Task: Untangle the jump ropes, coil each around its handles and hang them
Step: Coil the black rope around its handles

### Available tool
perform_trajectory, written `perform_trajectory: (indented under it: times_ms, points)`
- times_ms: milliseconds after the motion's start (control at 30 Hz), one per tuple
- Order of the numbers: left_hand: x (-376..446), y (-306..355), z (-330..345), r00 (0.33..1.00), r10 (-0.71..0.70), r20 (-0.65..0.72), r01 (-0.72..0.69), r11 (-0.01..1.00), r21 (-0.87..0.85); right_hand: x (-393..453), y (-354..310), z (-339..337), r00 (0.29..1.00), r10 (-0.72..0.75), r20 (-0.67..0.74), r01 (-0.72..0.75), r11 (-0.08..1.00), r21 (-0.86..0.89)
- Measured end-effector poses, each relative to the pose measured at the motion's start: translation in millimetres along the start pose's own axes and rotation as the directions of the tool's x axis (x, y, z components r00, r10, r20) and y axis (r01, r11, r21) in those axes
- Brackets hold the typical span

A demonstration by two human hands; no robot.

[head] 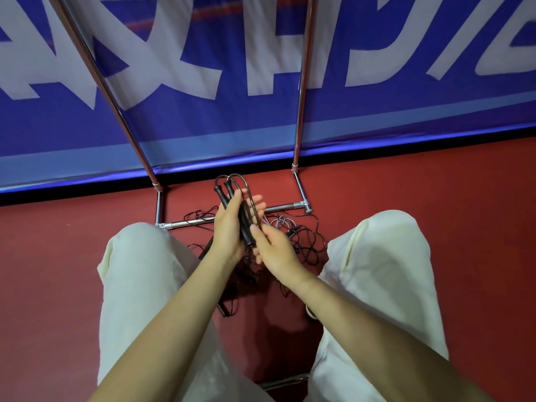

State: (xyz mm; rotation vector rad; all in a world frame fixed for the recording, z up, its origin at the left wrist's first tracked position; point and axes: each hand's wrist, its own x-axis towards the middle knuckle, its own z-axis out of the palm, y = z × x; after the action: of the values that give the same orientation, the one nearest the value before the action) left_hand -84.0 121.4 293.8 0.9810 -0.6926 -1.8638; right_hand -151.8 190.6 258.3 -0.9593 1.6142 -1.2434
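presently held: two black handles (236,211), laid side by side, gripped in the left hand (229,230), whose fingers wrap round their middle with fingertips showing past the far side. above the grip, the handle tops stand clear of the hand, and thin cord (232,177) loops out of them in an arch before running back down along the handles. below the grip, the right hand (274,246) meets the handle bottoms, thumb laid against the lower end and fingers curled beneath (whether it pinches the cord or the handle itself cannot be told). under both hands, on the red floor (72,256), lies a tangle of ropes (298,242), dark and grey cords heaped together, some strands draped over the low chrome bar of a metal rack (284,208). beyond the grip, the rack's two uprights rise before a blue banner (261,117) with white lettering. either side of the hands: the person's knees in pale trousers (139,271).
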Motion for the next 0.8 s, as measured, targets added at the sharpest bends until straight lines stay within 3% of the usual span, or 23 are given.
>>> perform_trajectory:
  times_ms: [133, 267, 333, 467, 533, 667, 800]
  points:
    - [-4, -7, 3, 0.993, 0.08, -0.082, -0.082, 0.996, -0.025, -6, 1, 6, 0.998, 0.02, -0.064, -0.019, 1.0, 0.02]
    - [-11, -18, 4, 0.989, 0.136, -0.051, -0.123, 0.974, 0.191, -10, 0, 13, 0.996, -0.001, -0.09, 0.004, 0.999, 0.038]
    - [-13, -21, 3, 0.993, 0.107, -0.041, -0.097, 0.973, 0.211, -7, -5, 12, 0.995, -0.011, -0.097, 0.016, 0.999, 0.044]
    - [-5, -5, -3, 0.99, -0.127, 0.067, 0.129, 0.991, -0.023, 1, -18, -2, 0.999, -0.04, 0.004, 0.039, 0.999, 0.023]
    - [0, 6, -7, 0.974, -0.189, 0.124, 0.196, 0.979, -0.048, 3, -24, -10, 0.995, -0.036, 0.094, 0.034, 0.999, 0.026]
    - [1, 11, -11, 0.966, -0.213, 0.147, 0.217, 0.976, -0.013, 8, -25, -20, 0.978, -0.015, 0.209, 0.029, 0.997, -0.066]
    - [2, 15, -21, 0.979, -0.162, 0.125, 0.185, 0.962, -0.201, 8, -28, -24, 0.962, 0.045, 0.268, -0.063, 0.996, 0.058]
